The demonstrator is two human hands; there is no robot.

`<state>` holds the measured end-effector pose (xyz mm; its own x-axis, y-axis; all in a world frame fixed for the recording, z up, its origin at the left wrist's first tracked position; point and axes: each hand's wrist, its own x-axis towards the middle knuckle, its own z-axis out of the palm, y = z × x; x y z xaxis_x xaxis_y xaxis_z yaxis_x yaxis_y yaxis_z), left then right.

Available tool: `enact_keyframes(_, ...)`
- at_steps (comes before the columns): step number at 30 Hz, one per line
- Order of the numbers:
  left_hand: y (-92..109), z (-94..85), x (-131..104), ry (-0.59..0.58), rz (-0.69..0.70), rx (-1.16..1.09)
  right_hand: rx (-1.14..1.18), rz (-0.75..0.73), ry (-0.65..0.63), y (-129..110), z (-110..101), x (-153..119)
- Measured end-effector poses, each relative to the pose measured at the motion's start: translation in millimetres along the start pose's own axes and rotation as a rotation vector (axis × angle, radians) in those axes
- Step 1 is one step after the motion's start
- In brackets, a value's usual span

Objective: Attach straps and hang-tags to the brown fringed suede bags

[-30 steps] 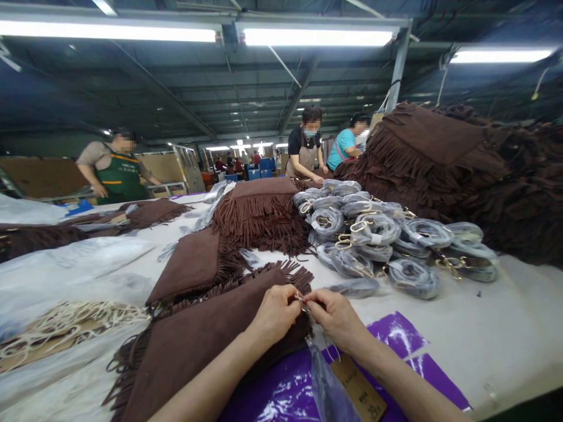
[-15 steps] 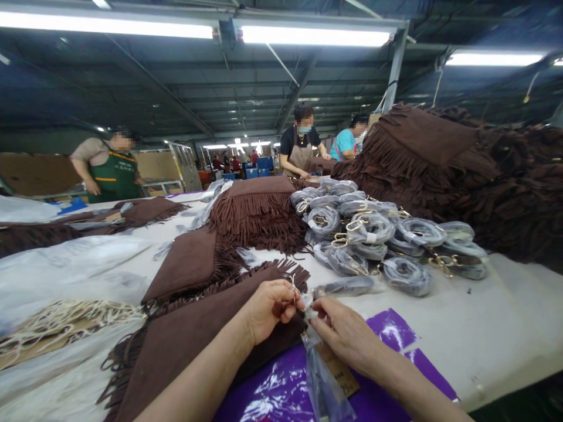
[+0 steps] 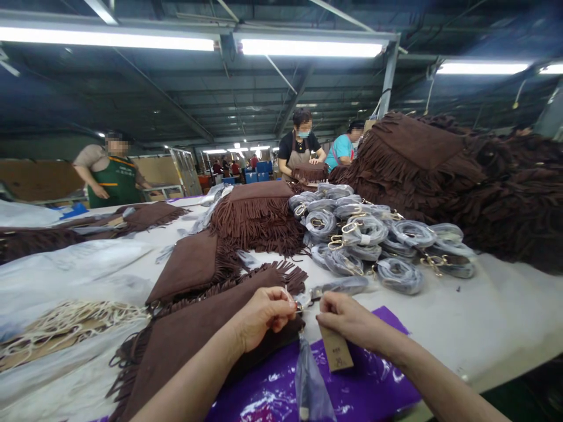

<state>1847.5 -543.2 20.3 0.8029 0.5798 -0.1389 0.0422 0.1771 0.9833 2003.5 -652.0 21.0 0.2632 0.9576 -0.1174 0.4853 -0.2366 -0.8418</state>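
My left hand is pinched at the upper right end of a brown fringed bag, on a small metal ring with a white string. A plastic-wrapped piece hangs below that ring over a shiny purple sheet. To the right, my right hand is closed, fingertips together; what it pinches is too small to name. Beneath its fingers hangs a brown cardboard tag with printing. The two hands are a short way apart.
Coiled straps in clear plastic lie beyond my hands. A stack of fringed bags stands behind, with a tall brown pile at right. White strings lie at left. Several people are at work in the background.
My right hand has moved away from my left, opening a gap between them. The cardboard tag now hangs more upright under the right hand, and the plastic-wrapped piece has shifted left.
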Motion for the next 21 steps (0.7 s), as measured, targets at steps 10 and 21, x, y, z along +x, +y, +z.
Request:
enact_keyframes(10,2.7,1.8,-25.5,-0.069,-0.01,0.091,0.972,0.139,-0.098,1.3,25.9,-21.4)
enact_keyframes(21,-10.6,28.6,-67.2,-0.068,0.043,0.407,1.054,0.182,0.202,-7.3,65.4,-14.7)
